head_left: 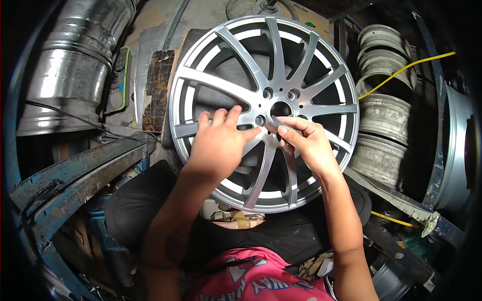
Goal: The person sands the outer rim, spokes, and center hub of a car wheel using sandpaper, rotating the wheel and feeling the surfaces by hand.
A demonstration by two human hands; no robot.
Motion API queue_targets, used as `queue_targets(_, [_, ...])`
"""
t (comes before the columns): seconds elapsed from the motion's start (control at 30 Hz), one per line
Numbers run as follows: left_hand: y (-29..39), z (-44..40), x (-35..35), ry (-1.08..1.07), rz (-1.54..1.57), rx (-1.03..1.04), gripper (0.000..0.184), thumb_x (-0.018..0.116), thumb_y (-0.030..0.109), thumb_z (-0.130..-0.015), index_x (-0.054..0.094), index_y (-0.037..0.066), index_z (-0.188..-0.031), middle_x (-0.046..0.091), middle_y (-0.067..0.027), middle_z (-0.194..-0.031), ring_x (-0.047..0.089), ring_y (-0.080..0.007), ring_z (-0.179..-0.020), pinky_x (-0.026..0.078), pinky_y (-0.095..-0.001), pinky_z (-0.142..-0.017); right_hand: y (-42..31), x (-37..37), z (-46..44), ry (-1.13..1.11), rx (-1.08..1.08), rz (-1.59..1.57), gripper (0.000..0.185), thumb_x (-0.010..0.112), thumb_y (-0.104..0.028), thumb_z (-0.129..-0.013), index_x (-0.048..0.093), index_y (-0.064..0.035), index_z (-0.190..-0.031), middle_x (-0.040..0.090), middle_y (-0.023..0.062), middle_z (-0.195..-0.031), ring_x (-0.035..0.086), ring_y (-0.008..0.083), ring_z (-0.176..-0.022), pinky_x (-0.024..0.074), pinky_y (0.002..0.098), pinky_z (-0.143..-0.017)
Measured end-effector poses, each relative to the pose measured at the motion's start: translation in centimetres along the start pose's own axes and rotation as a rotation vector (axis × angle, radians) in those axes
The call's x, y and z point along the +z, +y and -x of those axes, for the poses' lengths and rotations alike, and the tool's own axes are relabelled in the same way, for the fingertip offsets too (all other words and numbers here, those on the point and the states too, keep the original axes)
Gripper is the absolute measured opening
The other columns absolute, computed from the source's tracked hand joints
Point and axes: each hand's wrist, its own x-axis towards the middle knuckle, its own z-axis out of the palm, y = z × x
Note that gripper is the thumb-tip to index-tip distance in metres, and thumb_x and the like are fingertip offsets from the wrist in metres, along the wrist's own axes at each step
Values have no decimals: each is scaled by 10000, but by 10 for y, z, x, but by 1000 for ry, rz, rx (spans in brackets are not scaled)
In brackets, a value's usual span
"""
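Note:
A silver multi-spoke alloy wheel rim lies face up in front of me, its round centre hole and bolt holes showing. My left hand rests over the spokes on the left with its fingers spread, the thumb reaching near a lower-left bolt hole. Close to the centre hole, my right hand pinches a thin, dark grey flat strip between thumb and fingers. One end of this strip points at the hub face; its material is hard to make out.
Several worn rims are stacked at the right, with a yellow cord across them. Shiny metal barrels stand at the left beside a green-edged phone-like object. Blue metal frame bars flank my legs.

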Motion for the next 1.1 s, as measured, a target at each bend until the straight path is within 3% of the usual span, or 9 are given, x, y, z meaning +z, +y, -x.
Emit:
queue_targets(0.13, [7,3,0,20,-59,29,566,644,18,-873,786,258,-1366,574,-224,-1570,543,-415,-1439,374,-609,-1192,-1,13,5,116,-378,793,291,741,-112,-996,804,-87,-1279,820,94,-969,746,224,-755,590,337,-757])
queue_targets(0.2, [-4,-2,0,39,12,-35,554,649,50,-920,713,202,-1449,625,-215,-1503,599,-403,-1362,420,-553,-1160,-1,18,11,99,-480,928,355,753,-66,-909,819,-141,-1249,758,105,-891,712,324,-765,572,441,-739])
queue_targets(0.27, [-5,-7,-10,10,66,-210,558,650,71,-955,658,175,-1504,655,-210,-1457,631,-395,-1308,443,-526,-1136,0,22,13,110,-559,1008,382,769,-75,-886,818,-166,-1254,700,86,-830,694,322,-729,566,462,-728])
queue_targets(0.37, [-5,-7,-4,37,39,-208,519,648,124,-1014,578,120,-1527,710,-176,-1333,661,-369,-1229,464,-518,-1068,4,25,12,74,-649,1118,440,777,-73,-860,813,-194,-1282,674,80,-823,698,319,-731,562,452,-705])
queue_targets(0.5, [0,-10,-4,16,54,-215,468,642,133,-1029,575,96,-1491,725,-152,-1259,664,-350,-1198,448,-516,-1052,-5,20,12,-50,-469,1107,482,765,-56,-854,809,-221,-1305,700,87,-865,714,322,-749,561,463,-680])
queue_targets(0.83, [-5,-8,10,73,59,-180,398,621,114,-1048,625,98,-1446,721,-123,-1211,645,-334,-1188,391,-550,-1094,-9,20,4,-76,-461,1050,500,731,-36,-872,805,-255,-1316,736,140,-949,723,375,-789,572,467,-697])
queue_targets(0.93, [-7,-8,15,151,106,-149,462,631,76,-983,646,76,-1445,714,-128,-1149,658,-334,-1184,391,-638,-1119,-16,14,5,-70,-452,1081,488,713,-28,-868,811,-239,-1297,745,143,-979,738,373,-826,582,471,-714])
queue_targets(1.0, [-9,-7,15,141,101,-153,451,634,89,-990,656,87,-1441,706,-133,-1193,652,-326,-1197,383,-636,-1130,-26,18,9,-29,-449,1075,480,713,-38,-842,813,-212,-1278,758,136,-1006,764,362,-881,599,477,-749])
queue_targets(1.1, [-7,-8,15,105,103,-145,448,636,94,-997,653,80,-1444,710,-135,-1193,655,-319,-1195,385,-619,-1131,-14,19,7,-64,-445,1089,528,712,-18,-818,813,-230,-1291,753,127,-1000,742,364,-823,586,469,-710])
